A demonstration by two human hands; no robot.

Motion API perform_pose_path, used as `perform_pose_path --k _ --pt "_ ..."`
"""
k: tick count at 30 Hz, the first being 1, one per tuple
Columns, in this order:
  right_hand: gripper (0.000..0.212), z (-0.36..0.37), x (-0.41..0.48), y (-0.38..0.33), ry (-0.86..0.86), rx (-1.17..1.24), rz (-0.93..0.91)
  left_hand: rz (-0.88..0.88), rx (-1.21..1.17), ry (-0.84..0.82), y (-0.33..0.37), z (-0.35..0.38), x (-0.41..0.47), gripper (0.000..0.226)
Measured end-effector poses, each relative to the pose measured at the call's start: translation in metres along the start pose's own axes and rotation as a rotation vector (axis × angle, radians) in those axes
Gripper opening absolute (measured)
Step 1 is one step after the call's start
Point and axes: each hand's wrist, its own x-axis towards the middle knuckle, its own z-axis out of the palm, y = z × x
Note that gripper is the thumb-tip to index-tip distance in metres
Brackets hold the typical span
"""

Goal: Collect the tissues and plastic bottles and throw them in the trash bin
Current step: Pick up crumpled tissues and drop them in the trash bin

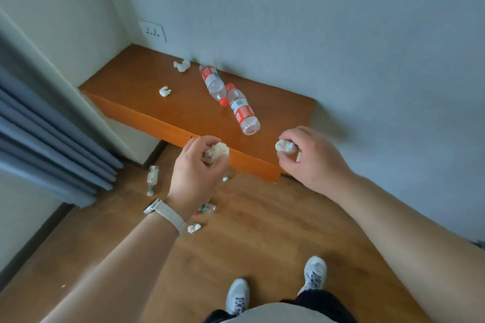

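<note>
My left grip [196, 173] pinches a crumpled white tissue [220, 151], my right grip [315, 160] a second white tissue wad [284, 145], above the orange wooden tabletop's [147, 110] front edge. The nearest clear plastic bottle's [242, 113] red-and-white label is unreadable.

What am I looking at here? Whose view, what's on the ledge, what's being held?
No robot: one picture from a camera on a person's head, looking down at their own arms. The left hand grips a crumpled tissue; the right hand grips a second tissue. On the orange ledge lie a far bottle and a near bottle, both red-capped, plus a back tissue and a front tissue. Below lie more, including a floor bottle and a floor tissue. No trash bin is in view.
</note>
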Motion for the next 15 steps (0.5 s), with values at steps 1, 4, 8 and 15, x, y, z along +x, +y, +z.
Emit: perform_pose_path --k 1,4,8,15 --pt "0.018 -0.004 -0.011 0.001 0.016 -0.007 0.043 0.028 -0.015 -0.031 0.002 0.002 0.001 0.023" --pt "0.016 -0.021 -0.041 0.008 0.062 -0.038 0.158 0.119 -0.069 -0.121 0.014 0.019 0.006 0.025" --pt "0.016 -0.052 -0.084 0.022 0.105 -0.075 0.297 0.208 -0.135 -0.251 0.046 0.054 -0.004 0.025" --pt "0.014 -0.116 -0.181 0.049 0.244 -0.089 0.510 0.346 -0.215 -0.452 0.126 0.121 -0.046 0.026"
